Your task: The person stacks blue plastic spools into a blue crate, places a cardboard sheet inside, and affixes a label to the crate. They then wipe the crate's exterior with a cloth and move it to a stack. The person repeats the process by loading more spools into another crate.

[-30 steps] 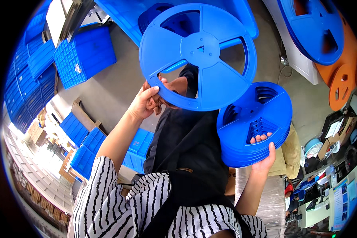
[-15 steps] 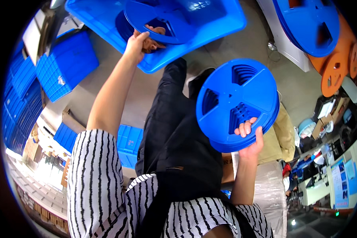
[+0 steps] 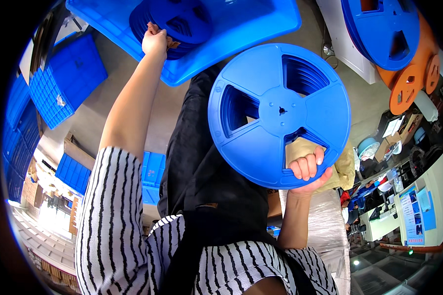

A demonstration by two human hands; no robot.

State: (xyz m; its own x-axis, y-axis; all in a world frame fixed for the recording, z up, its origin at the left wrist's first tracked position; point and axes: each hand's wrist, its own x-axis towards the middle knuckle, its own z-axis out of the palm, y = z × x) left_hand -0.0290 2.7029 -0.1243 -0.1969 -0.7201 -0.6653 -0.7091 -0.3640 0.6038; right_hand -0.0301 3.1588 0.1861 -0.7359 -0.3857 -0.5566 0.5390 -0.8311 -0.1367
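Observation:
My right hand (image 3: 307, 172) grips a stack of blue plastic reels (image 3: 251, 128) by the rim, with the fingers hooked through a cut-out window. The top reel's flat face is turned up toward me, and more reel rims show through its windows. My left hand (image 3: 155, 43) reaches far forward, closed on a brown crumpled rag (image 3: 172, 44). It lies against the side of a second stack of blue reels (image 3: 192, 24) inside a blue plastic bin (image 3: 261, 19). Part of the rag is hidden by the hand.
More blue reels (image 3: 384, 49) stand at the far right beside orange reels (image 3: 403, 96). Blue crates (image 3: 69, 78) are stacked at the left, and a blue box (image 3: 152, 172) sits on the floor. Something wrapped in clear film (image 3: 325, 231) lies beside my right forearm.
The reels in my right hand have risen closer and moved left, turning their face toward me. The top reel in the bin now lies against its stack; my left hand has shifted left and away.

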